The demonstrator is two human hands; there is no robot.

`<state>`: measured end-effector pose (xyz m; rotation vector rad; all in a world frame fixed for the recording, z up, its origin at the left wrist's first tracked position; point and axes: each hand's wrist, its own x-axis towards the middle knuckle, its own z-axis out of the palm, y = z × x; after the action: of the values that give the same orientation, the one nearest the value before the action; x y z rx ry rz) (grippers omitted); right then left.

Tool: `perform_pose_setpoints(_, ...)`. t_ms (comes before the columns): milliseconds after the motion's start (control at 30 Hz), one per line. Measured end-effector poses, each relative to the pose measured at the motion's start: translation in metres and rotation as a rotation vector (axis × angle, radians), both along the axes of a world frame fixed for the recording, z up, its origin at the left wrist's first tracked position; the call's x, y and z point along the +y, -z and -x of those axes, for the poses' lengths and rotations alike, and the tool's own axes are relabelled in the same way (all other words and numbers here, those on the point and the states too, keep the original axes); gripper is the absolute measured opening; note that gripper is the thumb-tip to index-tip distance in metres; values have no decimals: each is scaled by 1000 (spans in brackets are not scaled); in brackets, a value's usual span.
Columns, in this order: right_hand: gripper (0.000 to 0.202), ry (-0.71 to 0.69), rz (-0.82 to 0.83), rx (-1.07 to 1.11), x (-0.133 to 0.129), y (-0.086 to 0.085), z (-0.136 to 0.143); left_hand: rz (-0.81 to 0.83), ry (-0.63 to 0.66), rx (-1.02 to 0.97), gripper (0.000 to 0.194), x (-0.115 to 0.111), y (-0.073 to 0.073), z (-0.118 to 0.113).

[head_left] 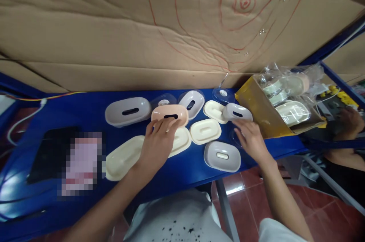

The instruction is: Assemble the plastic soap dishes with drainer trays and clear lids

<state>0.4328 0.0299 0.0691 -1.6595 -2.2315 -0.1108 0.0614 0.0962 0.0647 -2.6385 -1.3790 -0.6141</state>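
My left hand [159, 137] bends its fingers over the near edge of a peach oval cover [182, 112] with a dark slot. The fingertips lie at the slot. My right hand [251, 139] has thumb and fingers apart, its fingertips at the near edge of a small pale grey slotted cover [242, 109]. Below my left hand are a long cream oval piece [122, 160] and a cream oval piece [184, 139], partly hidden. Between my hands lie another cream oval piece [205, 132] and a pale grey oval piece [222, 162] with a light slot.
A large grey slotted cover [128, 109] and a smaller one [194, 101] lie at the back of the blue table [176, 175]. A cardboard box [259, 113] of bagged pieces stands right. A dark flat object [48, 158] lies left. Another person's hand [352, 120] shows far right.
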Motion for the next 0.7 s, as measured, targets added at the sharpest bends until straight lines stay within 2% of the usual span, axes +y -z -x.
perform_pose_setpoints(67, 32, -165, 124, 38, -29, -2, 28, -16, 20, -20, 43, -7, -1, 3)
perform_pose_setpoints(100, 37, -208, 181, 32, -43, 0, 41, -19, 28, -34, 40, -9, 0, 5)
perform_pose_setpoints(200, 50, -190, 171, 11, -74, 10, 65, 1, 21, -69, 33, -14, 6, 11)
perform_pose_setpoints(300, 46, -170, 158, 56, -82, 16, 68, 40, 13, -86, 32, -20, 9, 14)
perform_pose_setpoints(467, 52, -226, 100, 112, -58, 5, 56, 90, 26, -121, 32, -42, 7, 23)
perform_pose_setpoints(633, 51, -199, 12, 26, 0, 7, 55, 95, -19, -117, 32, -66, 10, 44)
perform_pose_setpoints(700, 49, -190, 13, -3, 23, 11, 59, 92, -37, -98, 30, -77, 12, 42)
